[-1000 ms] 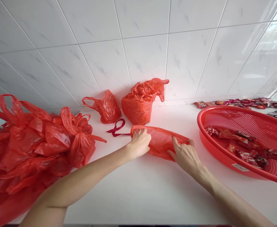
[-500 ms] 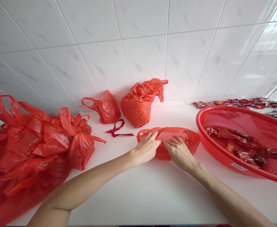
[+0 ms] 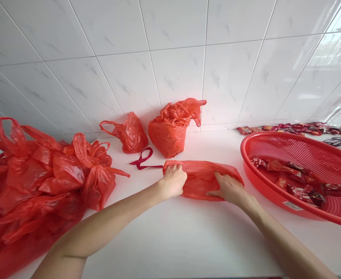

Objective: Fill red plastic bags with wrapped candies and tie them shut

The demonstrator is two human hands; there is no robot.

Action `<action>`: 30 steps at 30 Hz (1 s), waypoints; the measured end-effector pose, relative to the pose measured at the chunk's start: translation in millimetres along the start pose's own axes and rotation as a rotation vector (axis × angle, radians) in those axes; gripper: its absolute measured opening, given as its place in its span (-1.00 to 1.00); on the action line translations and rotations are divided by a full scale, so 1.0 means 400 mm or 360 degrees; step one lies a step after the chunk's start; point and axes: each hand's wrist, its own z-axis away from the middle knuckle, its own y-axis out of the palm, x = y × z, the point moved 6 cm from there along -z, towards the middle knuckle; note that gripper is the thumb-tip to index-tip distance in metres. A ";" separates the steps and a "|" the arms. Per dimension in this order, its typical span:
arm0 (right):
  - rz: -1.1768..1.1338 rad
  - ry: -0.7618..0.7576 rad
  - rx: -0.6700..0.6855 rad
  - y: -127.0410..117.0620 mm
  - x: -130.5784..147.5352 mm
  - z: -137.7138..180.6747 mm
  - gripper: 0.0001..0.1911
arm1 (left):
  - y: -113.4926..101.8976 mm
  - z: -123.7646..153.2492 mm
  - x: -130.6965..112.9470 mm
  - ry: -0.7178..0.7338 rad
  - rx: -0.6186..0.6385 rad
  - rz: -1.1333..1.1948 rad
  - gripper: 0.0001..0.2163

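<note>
A flat red plastic bag (image 3: 201,179) lies on the white counter (image 3: 170,232) in front of me. My left hand (image 3: 173,181) is closed in a fist round the bag's left end. My right hand (image 3: 228,188) grips the bag's right part, fingers curled into the plastic. The bag is stretched between the two hands, close to the rim of a red mesh basket (image 3: 263,145).
A pile of red plastic bags (image 3: 39,186) fills the left. Two filled red bags (image 3: 131,133) (image 3: 170,130) stand by the tiled wall, with a dark red ribbon (image 3: 143,158) before them. The basket holds wrapped sweets (image 3: 301,182); more sweets (image 3: 289,127) lie along the wall.
Both hands met at the middle of the bag's mouth, then moved apart again. The bag now lies flatter and is pulled out sideways between them.
</note>
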 end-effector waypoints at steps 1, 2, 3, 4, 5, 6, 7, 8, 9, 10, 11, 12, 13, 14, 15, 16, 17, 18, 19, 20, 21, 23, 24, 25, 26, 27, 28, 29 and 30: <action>-0.0032 -0.0011 0.0003 -0.002 0.002 -0.002 -0.49 | -0.003 0.005 -0.004 0.0002 -0.0011 -0.0007 -0.81; -0.0050 -0.0019 0.0003 -0.004 0.006 -0.003 -0.41 | -0.007 0.008 -0.010 0.0021 -0.0044 -0.0008 -0.80; -0.0051 -0.0021 0.0000 -0.008 0.011 -0.005 -0.34 | -0.011 0.008 -0.017 0.0072 -0.0097 -0.0006 -0.79; -0.0038 -0.0020 -0.0005 -0.013 0.018 -0.006 -0.28 | -0.014 0.007 -0.027 0.0160 -0.0161 -0.0003 -0.78; -0.0017 -0.0025 -0.0015 -0.017 0.027 -0.007 -0.26 | -0.015 0.005 -0.039 0.0283 -0.0227 -0.0006 -0.75; 0.0003 -0.0036 -0.0033 -0.022 0.036 -0.008 -0.26 | -0.014 0.001 -0.053 0.0429 -0.0285 -0.0015 -0.72; 0.0014 -0.0055 -0.0059 -0.027 0.046 -0.008 -0.27 | -0.010 -0.004 -0.066 0.0571 -0.0323 -0.0026 -0.70; 0.0012 -0.0078 -0.0084 -0.032 0.056 -0.009 -0.30 | -0.003 -0.011 -0.075 0.0678 -0.0330 -0.0033 -0.68; 0.0000 -0.0098 -0.0103 -0.036 0.064 -0.009 -0.33 | 0.005 -0.021 -0.079 0.0726 -0.0309 -0.0027 -0.68; -0.0014 -0.0102 -0.0117 -0.039 0.069 -0.009 -0.37 | 0.013 -0.032 -0.077 0.0720 -0.0274 -0.0007 -0.67; -0.0020 -0.0085 -0.0125 -0.041 0.070 -0.009 -0.40 | 0.020 -0.044 -0.071 0.0676 -0.0234 0.0020 -0.67; -0.0016 -0.0048 -0.0124 -0.043 0.068 -0.009 -0.42 | 0.026 -0.053 -0.062 0.0614 -0.0194 0.0049 -0.67; -0.0012 0.0007 -0.0102 -0.043 0.062 -0.009 -0.43 | 0.029 -0.060 -0.052 0.0552 -0.0161 0.0074 -0.68; -0.0016 0.0066 -0.0063 -0.042 0.054 -0.008 -0.44 | 0.031 -0.065 -0.041 0.0500 -0.0137 0.0096 -0.70; -0.0030 0.0119 -0.0009 -0.040 0.045 -0.007 -0.46 | 0.032 -0.066 -0.029 0.0458 -0.0118 0.0115 -0.71; -0.0057 0.0161 0.0051 -0.039 0.035 -0.005 -0.47 | 0.031 -0.067 -0.016 0.0419 -0.0105 0.0131 -0.71; -0.0085 0.0190 0.0109 -0.038 0.026 -0.003 -0.48 | 0.031 -0.067 -0.002 0.0383 -0.0069 0.0158 -0.71; -0.0127 0.0196 0.0147 -0.040 0.018 0.000 -0.46 | 0.033 -0.068 0.010 0.0356 -0.0009 0.0202 -0.71; -0.0187 0.0175 0.0165 -0.045 0.013 0.003 -0.42 | 0.034 -0.069 0.021 0.0346 0.0062 0.0259 -0.73; -0.0261 0.0133 0.0163 -0.051 0.010 0.006 -0.37 | 0.035 -0.070 0.029 0.0347 0.0131 0.0325 -0.76; -0.0347 0.0095 0.0157 -0.057 0.008 0.008 -0.32 | 0.035 -0.073 0.036 0.0350 0.0191 0.0389 -0.78; -0.0499 0.0044 0.0143 -0.067 0.006 0.011 -0.25 | 0.034 -0.079 0.046 0.0342 0.0263 0.0471 -0.78; -0.0545 0.0032 0.0145 -0.070 0.007 0.012 -0.24 | 0.031 -0.082 0.050 0.0329 0.0257 0.0472 -0.75; -0.0556 0.0038 0.0157 -0.071 0.007 0.012 -0.24 | 0.029 -0.085 0.052 0.0318 0.0245 0.0457 -0.70; -0.0547 0.0052 0.0171 -0.070 0.008 0.011 -0.25 | 0.028 -0.085 0.051 0.0313 0.0223 0.0432 -0.66; -0.0528 0.0065 0.0185 -0.068 0.010 0.010 -0.26 | 0.027 -0.083 0.048 0.0319 0.0184 0.0407 -0.62; -0.0506 0.0073 0.0190 -0.066 0.011 0.008 -0.30 | 0.025 -0.079 0.042 0.0328 0.0125 0.0385 -0.60; -0.0479 0.0083 0.0182 -0.065 0.012 0.006 -0.34 | 0.022 -0.072 0.035 0.0340 0.0048 0.0363 -0.60; -0.0451 0.0089 0.0160 -0.064 0.012 0.004 -0.38 | 0.017 -0.063 0.024 0.0369 -0.0051 0.0342 -0.62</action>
